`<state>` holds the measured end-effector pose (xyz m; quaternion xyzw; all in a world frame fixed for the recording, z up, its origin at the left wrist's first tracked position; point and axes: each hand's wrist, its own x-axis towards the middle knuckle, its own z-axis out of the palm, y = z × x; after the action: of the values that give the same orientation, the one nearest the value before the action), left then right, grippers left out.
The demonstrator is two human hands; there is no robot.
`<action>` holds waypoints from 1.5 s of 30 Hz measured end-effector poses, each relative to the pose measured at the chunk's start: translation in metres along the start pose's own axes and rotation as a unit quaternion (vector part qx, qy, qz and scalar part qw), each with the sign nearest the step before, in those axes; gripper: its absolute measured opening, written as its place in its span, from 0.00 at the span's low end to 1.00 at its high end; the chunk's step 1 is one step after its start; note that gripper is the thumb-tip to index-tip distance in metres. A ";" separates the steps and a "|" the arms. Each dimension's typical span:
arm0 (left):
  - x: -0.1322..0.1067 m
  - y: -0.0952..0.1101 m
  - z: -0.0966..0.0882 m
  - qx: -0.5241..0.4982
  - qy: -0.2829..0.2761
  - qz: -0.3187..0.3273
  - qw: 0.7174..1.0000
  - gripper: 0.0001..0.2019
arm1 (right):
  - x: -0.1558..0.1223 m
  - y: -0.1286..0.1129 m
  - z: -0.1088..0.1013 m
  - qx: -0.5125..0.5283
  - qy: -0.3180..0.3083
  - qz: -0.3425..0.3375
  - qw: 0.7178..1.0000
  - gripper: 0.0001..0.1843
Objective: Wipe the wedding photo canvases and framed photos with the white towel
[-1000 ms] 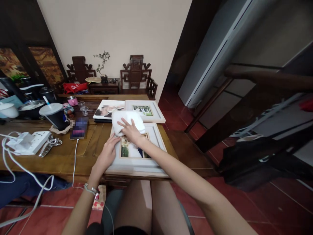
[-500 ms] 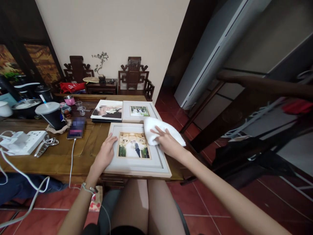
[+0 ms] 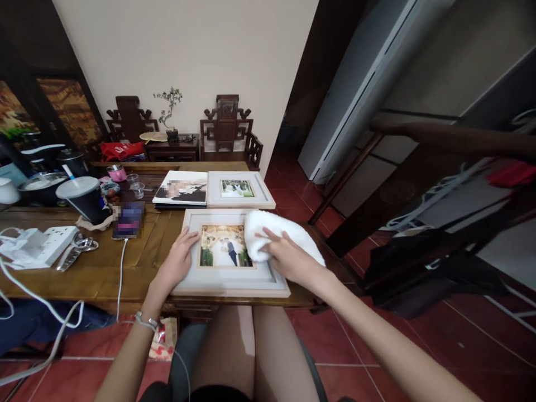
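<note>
A pale wooden picture frame (image 3: 234,282) with a photo of a couple lies flat near the table's front edge. My left hand (image 3: 181,255) rests on its left border, fingers stretched out over the top face. On the right side of the frame, my right hand (image 3: 288,258) presses a fluffy white cloth (image 3: 298,234) down, fingers partly spread over it. The cloth covers the frame's upper right corner and touches the photo's right edge; part of it hangs past the frame.
Behind lie a second picture frame (image 3: 263,198) and a photo album (image 3: 184,184). To the left are a charging phone (image 3: 129,220), a lidded dark cup (image 3: 87,201), a power strip (image 3: 56,245) and loose white cables. A wooden chair (image 3: 419,139) stands at the right.
My right hand has slid the cloth a little toward me along the frame's right side. My left hand stays on the left border. The view has shifted slightly.
</note>
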<state>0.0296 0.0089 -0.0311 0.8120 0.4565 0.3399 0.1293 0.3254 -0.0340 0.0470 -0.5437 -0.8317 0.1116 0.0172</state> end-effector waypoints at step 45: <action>-0.001 0.004 0.008 0.063 0.013 -0.038 0.997 0.24 | -0.037 -0.049 -0.004 -0.068 -0.039 -0.131 0.988 0.29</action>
<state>0.0370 0.0070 -0.0354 0.7960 0.5095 0.3158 0.0843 0.2967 -0.0859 0.0644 -0.4254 -0.9013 0.0731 -0.0379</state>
